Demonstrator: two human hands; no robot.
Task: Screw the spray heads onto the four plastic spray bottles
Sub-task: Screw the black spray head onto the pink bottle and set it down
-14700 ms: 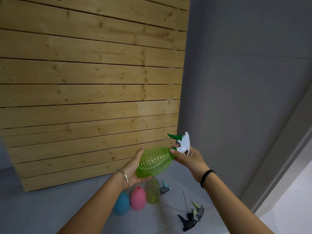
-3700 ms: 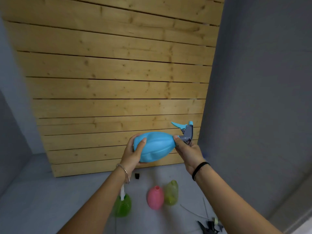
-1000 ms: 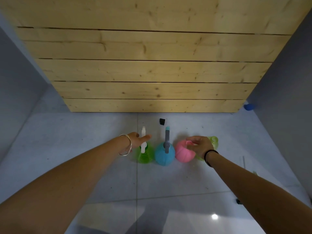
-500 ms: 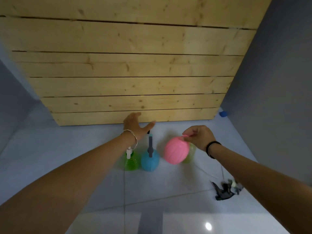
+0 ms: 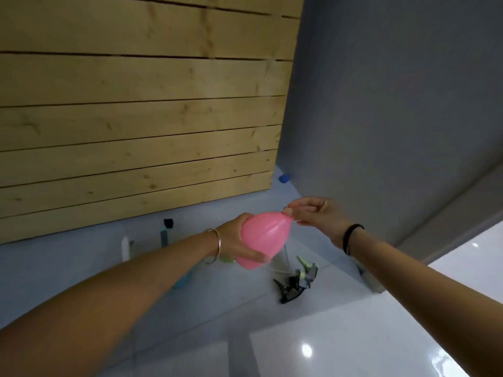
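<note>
a round pink plastic spray bottle (image 5: pixel 262 236) is up in the air near the middle of the frame, tipped on its side with its neck pointing to the right. it has no spray head on it. the left hand (image 5: pixel 234 238) is wrapped around the fat bottom end of the pink bottle and holds it. a thin silver bangle (image 5: pixel 216 244) sits on that wrist. the right hand (image 5: pixel 313 213) pinches the small neck of the bottle with its fingertips (image 5: pixel 288 210), and the other fingers are curled in. a black band (image 5: pixel 351 236) goes around the right wrist. down on the shiny grey tile floor (image 5: pixel 340 336), just below and to the right of the bottle, two loose spray heads (image 5: pixel 295 281) lie in a dark pile with their thin tubes. at the left of the middle, a white spray head (image 5: pixel 125 247) and a grey spray head (image 5: pixel 163 238) stick up behind the left arm; the bottles under them are mostly hidden by the arm. a small black thing (image 5: pixel 168 223) sits on the floor by the wall. a wall of light wooden planks (image 5: pixel 136 118) fills the upper left of the frame, and a plain grey wall (image 5: pixel 394 104) fills the upper right. a small blue thing (image 5: pixel 284 178) lies in the corner where they meet.
</note>
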